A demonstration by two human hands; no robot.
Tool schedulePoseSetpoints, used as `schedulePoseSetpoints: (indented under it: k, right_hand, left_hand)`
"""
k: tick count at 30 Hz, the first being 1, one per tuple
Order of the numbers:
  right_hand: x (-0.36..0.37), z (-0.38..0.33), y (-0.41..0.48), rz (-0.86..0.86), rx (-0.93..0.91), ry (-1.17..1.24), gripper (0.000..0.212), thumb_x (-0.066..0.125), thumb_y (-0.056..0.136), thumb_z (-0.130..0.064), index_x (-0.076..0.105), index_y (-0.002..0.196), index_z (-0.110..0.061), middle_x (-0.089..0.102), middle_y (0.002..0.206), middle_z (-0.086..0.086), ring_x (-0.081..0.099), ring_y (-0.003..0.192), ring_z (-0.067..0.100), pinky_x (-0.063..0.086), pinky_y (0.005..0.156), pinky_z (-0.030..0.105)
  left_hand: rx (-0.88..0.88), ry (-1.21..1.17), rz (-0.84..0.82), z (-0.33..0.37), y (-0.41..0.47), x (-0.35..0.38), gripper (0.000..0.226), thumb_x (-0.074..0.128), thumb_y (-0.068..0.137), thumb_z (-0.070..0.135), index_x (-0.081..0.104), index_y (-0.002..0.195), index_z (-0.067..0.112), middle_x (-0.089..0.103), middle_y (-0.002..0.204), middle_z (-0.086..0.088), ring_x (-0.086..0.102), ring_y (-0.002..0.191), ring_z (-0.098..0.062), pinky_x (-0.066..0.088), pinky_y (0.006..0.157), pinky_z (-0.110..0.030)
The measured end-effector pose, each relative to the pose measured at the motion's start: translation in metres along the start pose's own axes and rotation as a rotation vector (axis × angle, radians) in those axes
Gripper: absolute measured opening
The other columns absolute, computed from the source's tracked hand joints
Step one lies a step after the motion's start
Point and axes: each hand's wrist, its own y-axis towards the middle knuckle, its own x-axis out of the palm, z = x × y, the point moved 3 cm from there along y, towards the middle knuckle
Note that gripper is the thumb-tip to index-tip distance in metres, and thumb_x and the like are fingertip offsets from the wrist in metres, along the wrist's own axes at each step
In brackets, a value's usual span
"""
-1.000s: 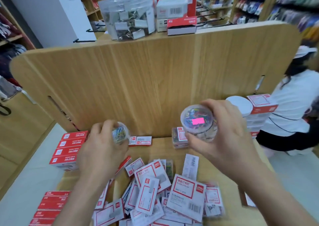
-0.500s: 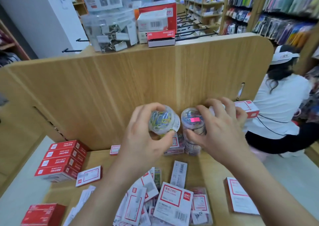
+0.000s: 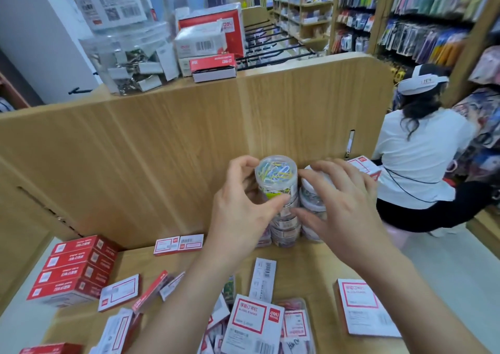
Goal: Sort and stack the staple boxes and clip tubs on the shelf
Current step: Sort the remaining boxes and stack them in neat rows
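Fingers (image 3: 276, 200): left hand (image 3: 238, 213) grips tub (image 3: 276, 176), right hand (image 3: 343, 207) slack against tubs (image 3: 308, 190). Boxes (image 3: 254, 324) strew shelf (image 3: 305, 267) at six; aisles (image 3: 311, 10) at one.

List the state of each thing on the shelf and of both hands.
paper clip tub, upright atop the tub column.
left hand, grips the paper clip tub.
right hand, fingers spread, touching the white-lidded tubs.
white-lidded tubs, stacked beside the column.
red staple boxes, stacked four high, left.
loose staple boxes, scattered, unsorted.
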Motion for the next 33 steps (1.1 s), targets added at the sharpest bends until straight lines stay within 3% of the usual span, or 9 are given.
schedulePoseSetpoints:
  k: [4, 7, 10, 12, 16, 19, 23, 27, 33]
  right_hand:
    - [-0.012, 0.003, 0.002, 0.023, -0.005, 0.039, 0.053, 0.062, 0.074, -0.052, 0.06, 0.12, -0.025, 0.056, 0.127, 0.001, 0.042, 0.128, 0.023, 0.031, 0.101, 0.05]
    - [-0.028, 0.021, 0.001, 0.061, 0.085, 0.139, 0.048, 0.059, 0.081, -0.044, 0.06, 0.123, -0.022, 0.054, 0.129, 0.006, 0.044, 0.126, 0.028, 0.036, 0.1, 0.051]
    - [-0.034, 0.05, -0.006, 0.026, 0.218, 0.231, 0.042, 0.065, 0.088, -0.029, 0.058, 0.129, -0.022, 0.05, 0.136, 0.012, 0.044, 0.127, 0.028, 0.033, 0.104, 0.035]
    - [-0.031, 0.061, -0.011, 0.002, 0.295, 0.257, 0.045, 0.068, 0.085, -0.023, 0.058, 0.129, -0.023, 0.05, 0.139, 0.011, 0.048, 0.125, 0.027, 0.036, 0.1, 0.031]
    - [-0.02, 0.064, -0.012, 0.068, 0.33, 0.228, 0.039, 0.072, 0.082, -0.023, 0.065, 0.12, -0.02, 0.059, 0.129, 0.006, 0.058, 0.111, 0.025, 0.049, 0.088, 0.039]
    - [-0.015, 0.065, -0.012, 0.115, 0.352, 0.219, 0.038, 0.074, 0.08, -0.023, 0.067, 0.118, -0.021, 0.06, 0.124, 0.007, 0.061, 0.101, 0.025, 0.05, 0.081, 0.036]
    - [-0.008, 0.064, -0.012, 0.147, 0.32, 0.244, 0.038, 0.074, 0.08, -0.022, 0.067, 0.117, -0.018, 0.058, 0.12, 0.009, 0.061, 0.089, 0.025, 0.055, 0.074, 0.045]
    - [-0.006, 0.066, -0.012, 0.161, 0.296, 0.241, 0.037, 0.072, 0.082, -0.024, 0.066, 0.118, -0.018, 0.057, 0.116, 0.009, 0.06, 0.09, 0.025, 0.055, 0.072, 0.047]
    - [-0.009, 0.064, -0.012, 0.101, 0.277, 0.212, 0.043, 0.066, 0.084, -0.034, 0.062, 0.124, -0.018, 0.054, 0.12, 0.012, 0.058, 0.101, 0.028, 0.053, 0.076, 0.046]
  left_hand:
    - [0.031, 0.085, 0.027, -0.001, -0.007, 0.002, 0.068, 0.088, 0.061, 0.011, 0.045, 0.105, 0.04, 0.059, 0.106, 0.031, 0.062, 0.094, 0.007, 0.051, 0.082, -0.017]
    - [0.04, 0.086, 0.061, -0.002, -0.008, 0.004, 0.07, 0.089, 0.061, 0.01, 0.044, 0.104, 0.044, 0.059, 0.105, 0.031, 0.062, 0.091, 0.006, 0.053, 0.081, -0.02]
    - [0.035, 0.058, 0.073, -0.005, -0.007, 0.006, 0.068, 0.088, 0.062, 0.008, 0.048, 0.107, 0.041, 0.062, 0.103, 0.024, 0.063, 0.094, 0.003, 0.054, 0.084, -0.025]
    - [0.037, 0.047, 0.071, -0.006, -0.006, 0.009, 0.068, 0.087, 0.063, 0.007, 0.048, 0.108, 0.04, 0.063, 0.104, 0.02, 0.063, 0.096, 0.003, 0.054, 0.084, -0.024]
    - [0.042, 0.034, 0.066, -0.011, -0.004, 0.012, 0.072, 0.087, 0.063, 0.005, 0.048, 0.114, 0.038, 0.062, 0.108, 0.016, 0.063, 0.098, 0.002, 0.054, 0.085, -0.023]
    - [0.03, 0.09, 0.005, -0.019, -0.007, 0.017, 0.09, 0.087, 0.061, 0.006, 0.04, 0.132, 0.038, 0.06, 0.12, 0.014, 0.06, 0.105, 0.002, 0.051, 0.092, -0.023]
    - [0.034, 0.153, -0.005, -0.022, -0.01, 0.021, 0.105, 0.089, 0.06, 0.012, 0.029, 0.14, 0.044, 0.058, 0.126, 0.014, 0.056, 0.111, 0.006, 0.046, 0.096, -0.016]
    - [0.038, 0.133, -0.013, -0.024, -0.01, 0.02, 0.107, 0.087, 0.063, 0.01, 0.025, 0.135, 0.058, 0.055, 0.115, 0.029, 0.059, 0.104, 0.012, 0.046, 0.093, -0.013]
    - [0.056, 0.194, -0.033, -0.027, -0.012, 0.018, 0.11, 0.087, 0.066, 0.017, 0.015, 0.135, 0.064, 0.053, 0.113, 0.031, 0.063, 0.102, 0.003, 0.051, 0.096, -0.029]
